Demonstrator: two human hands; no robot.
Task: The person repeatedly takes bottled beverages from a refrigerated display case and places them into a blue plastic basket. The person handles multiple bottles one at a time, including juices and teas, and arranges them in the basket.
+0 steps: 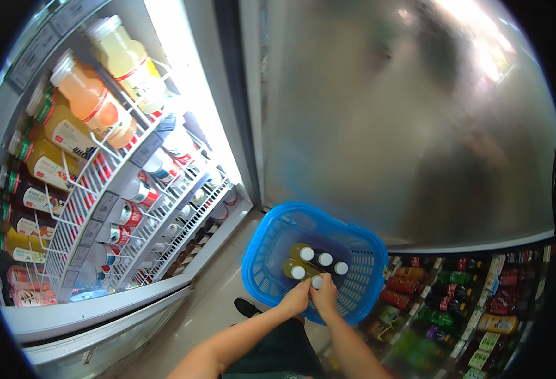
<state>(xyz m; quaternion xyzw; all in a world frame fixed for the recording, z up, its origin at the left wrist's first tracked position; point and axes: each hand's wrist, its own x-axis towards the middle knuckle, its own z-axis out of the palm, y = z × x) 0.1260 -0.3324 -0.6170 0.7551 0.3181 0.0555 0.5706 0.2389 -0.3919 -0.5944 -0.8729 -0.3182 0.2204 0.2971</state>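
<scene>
Low in a blue plastic shopping basket point(269, 291), both my hands come together at a bottle with a white cap point(316, 283). My right hand point(325, 296) wraps its right side, with the cap showing by the fingers. From the left, my left hand point(296, 299) has its fingertips closed against the same bottle, whose body is mostly hidden. Beside them stand two upright yellow bottles point(289, 268) and two dark bottles, their white caps point(325, 259) facing up.
At left, an open refrigerated cabinet holds juice bottles point(105, 113) on white wire shelves point(86, 199). A fogged door point(344, 142) stands beyond the basket. Rows of drink bottles point(444, 322) lie at lower right. My shoe point(247, 308) is on the tiled floor point(211, 303).
</scene>
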